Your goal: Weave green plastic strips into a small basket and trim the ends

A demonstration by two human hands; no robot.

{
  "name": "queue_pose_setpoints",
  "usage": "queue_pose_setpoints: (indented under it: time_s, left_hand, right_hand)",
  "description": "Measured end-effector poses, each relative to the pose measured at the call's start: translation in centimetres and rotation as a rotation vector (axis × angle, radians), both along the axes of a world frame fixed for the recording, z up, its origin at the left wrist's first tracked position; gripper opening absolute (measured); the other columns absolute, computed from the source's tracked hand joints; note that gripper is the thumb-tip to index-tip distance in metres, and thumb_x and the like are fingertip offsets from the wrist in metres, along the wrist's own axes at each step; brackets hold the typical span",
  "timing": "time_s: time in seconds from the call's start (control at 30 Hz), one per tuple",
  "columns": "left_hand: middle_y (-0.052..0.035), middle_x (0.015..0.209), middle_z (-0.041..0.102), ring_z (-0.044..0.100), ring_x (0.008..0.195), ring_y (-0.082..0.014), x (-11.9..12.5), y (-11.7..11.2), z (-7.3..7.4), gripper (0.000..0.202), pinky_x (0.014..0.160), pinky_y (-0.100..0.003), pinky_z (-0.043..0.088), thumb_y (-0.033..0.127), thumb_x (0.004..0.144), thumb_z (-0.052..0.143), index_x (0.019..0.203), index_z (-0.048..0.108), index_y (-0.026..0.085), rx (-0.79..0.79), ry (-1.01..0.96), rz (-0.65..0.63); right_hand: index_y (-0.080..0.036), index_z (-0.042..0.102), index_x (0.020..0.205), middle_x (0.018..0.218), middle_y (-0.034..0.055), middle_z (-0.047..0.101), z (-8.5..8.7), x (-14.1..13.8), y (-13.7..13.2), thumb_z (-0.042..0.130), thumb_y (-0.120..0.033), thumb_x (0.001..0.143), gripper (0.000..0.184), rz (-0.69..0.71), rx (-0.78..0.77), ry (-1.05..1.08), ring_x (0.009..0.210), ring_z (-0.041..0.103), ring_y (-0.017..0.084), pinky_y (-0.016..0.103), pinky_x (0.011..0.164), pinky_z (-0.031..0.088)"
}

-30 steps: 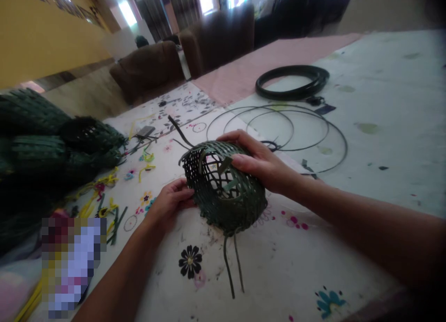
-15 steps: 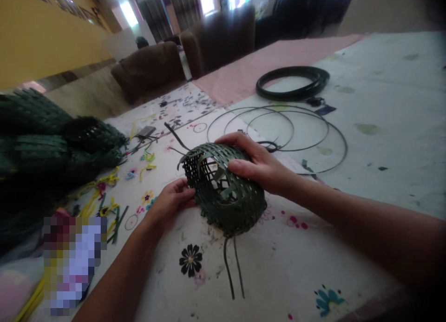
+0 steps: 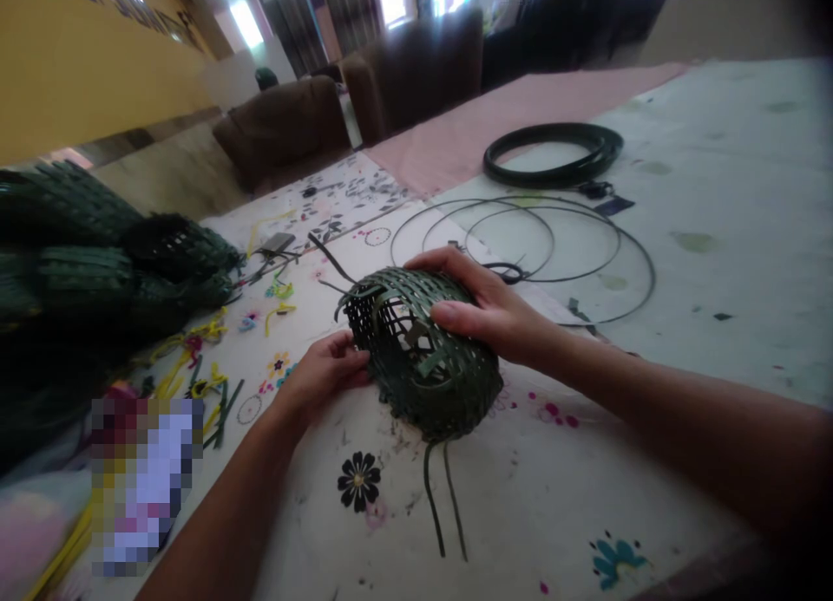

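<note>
**Half-woven green basket held on its side, both hands on it**

woven basket (image 3: 423, 358): dark green flat strips in an open lattice. It lies on its side on the tablecloth (image 3: 651, 462), near the middle of the table, with the mouth facing the camera and to the left. Lower wall rests on the cloth. A few strip ends stick up loose inside the mouth and at the top-left rim.

loose strands (image 3: 446, 506): two thin green ends trail out from under the basket toward the near table edge, flat on the cloth.

right hand (image 3: 488, 310): draped over the top of the basket. Thumb lies on the near rim, fingers curl over the far side. Firm hold on the upper wall.

left hand (image 3: 318, 375): at the lower-left rim, fingertips closed narrow on the edge of the weave. Exact pinch point is hidden behind the fingers.

Around it:
- black flower print (image 3: 358, 481) on the cloth, just in front of the basket and left of the strands.
- wire hoops (image 3: 540, 237): several thin overlapping rings lie flat behind the right hand.
- black coil (image 3: 553, 154): thicker band, farther back, apart from the hoops.
- yellow and green offcuts (image 3: 195, 358) scattered to the left of the left hand.
- pile of green woven pieces (image 3: 78, 271) stacked at the far left.
- brown sofas (image 3: 286, 124) beyond the table.
</note>
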State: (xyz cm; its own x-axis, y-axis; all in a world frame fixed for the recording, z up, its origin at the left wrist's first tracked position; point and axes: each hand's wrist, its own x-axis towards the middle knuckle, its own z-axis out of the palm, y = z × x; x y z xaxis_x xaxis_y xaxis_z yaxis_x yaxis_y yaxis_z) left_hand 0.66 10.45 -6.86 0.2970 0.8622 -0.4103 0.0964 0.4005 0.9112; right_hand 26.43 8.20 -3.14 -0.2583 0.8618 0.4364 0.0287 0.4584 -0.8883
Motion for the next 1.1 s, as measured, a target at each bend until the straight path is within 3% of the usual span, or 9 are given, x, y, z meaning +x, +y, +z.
queue_pose_setpoints:
  time_s: [0.1, 0.27, 0.47, 0.73, 0.93, 1.1]
  left_hand:
    - [-0.0050, 0.088, 0.064, 0.066, 0.089, -0.0220, -0.6, 0.4, 0.0, 0.051, 0.086, -0.038, 0.054, 0.030, 0.062, 0.088, 0.104, 0.066, 0.013, -0.084, -0.023, -0.040]
    - [-0.0039, 0.085, 0.063, 0.066, 0.088, -0.0212, -0.8, 0.3, -0.1, 0.050, 0.088, -0.039, 0.053, 0.030, 0.065, 0.087, 0.106, 0.065, 0.014, -0.051, -0.033, -0.042]
    - [-0.0025, 0.088, 0.066, 0.065, 0.078, -0.0153, -0.9, -0.1, -0.4, 0.049, 0.079, -0.033, 0.055, 0.030, 0.068, 0.086, 0.108, 0.061, 0.018, 0.014, -0.070, -0.002]
    - [0.0014, 0.077, 0.063, 0.061, 0.068, -0.0101, -0.7, -0.5, -0.9, 0.033, 0.072, -0.025, 0.051, 0.025, 0.069, 0.085, 0.090, 0.062, 0.016, 0.105, -0.066, 0.078]
    - [-0.0018, 0.082, 0.066, 0.063, 0.074, -0.0128, -1.6, -0.1, -0.7, 0.026, 0.076, -0.026, 0.049, 0.026, 0.073, 0.082, 0.085, 0.062, 0.015, 0.052, -0.098, -0.038]
    - [-0.0060, 0.091, 0.068, 0.066, 0.083, -0.0164, -2.3, 0.2, -0.6, 0.024, 0.081, -0.029, 0.051, 0.026, 0.076, 0.080, 0.091, 0.065, 0.014, 0.057, -0.113, -0.097]
  right_hand:
    - [-0.024, 0.057, 0.118, 0.114, 0.0052, 0.064, 0.0, 0.0, 0.0, 0.069, -0.051, 0.081, 0.047, 0.002, -0.012, 0.009, 0.104, 0.060, 0.023, 0.041, 0.094, 0.046]
    - [-0.024, 0.057, 0.117, 0.114, 0.0049, 0.063, -0.1, 0.0, 0.1, 0.068, -0.051, 0.081, 0.046, 0.001, -0.011, 0.016, 0.104, 0.059, 0.023, 0.041, 0.094, 0.046]
    - [-0.024, 0.057, 0.117, 0.112, 0.0046, 0.064, -0.1, 0.1, 0.0, 0.067, -0.049, 0.083, 0.043, -0.013, -0.015, 0.018, 0.103, 0.059, 0.023, 0.042, 0.094, 0.046]
    - [-0.024, 0.057, 0.117, 0.114, 0.0053, 0.063, 0.0, 0.0, -0.4, 0.068, -0.049, 0.082, 0.044, -0.058, -0.020, -0.001, 0.104, 0.059, 0.023, 0.040, 0.094, 0.046]
    - [-0.022, 0.057, 0.118, 0.115, 0.0053, 0.062, 0.0, 0.1, -0.3, 0.068, -0.050, 0.083, 0.047, -0.046, -0.008, -0.007, 0.104, 0.058, 0.022, 0.039, 0.094, 0.046]
    - [-0.023, 0.057, 0.117, 0.113, 0.0049, 0.063, 0.0, 0.1, -0.3, 0.068, -0.051, 0.082, 0.046, -0.042, -0.021, 0.008, 0.103, 0.059, 0.022, 0.039, 0.093, 0.047]
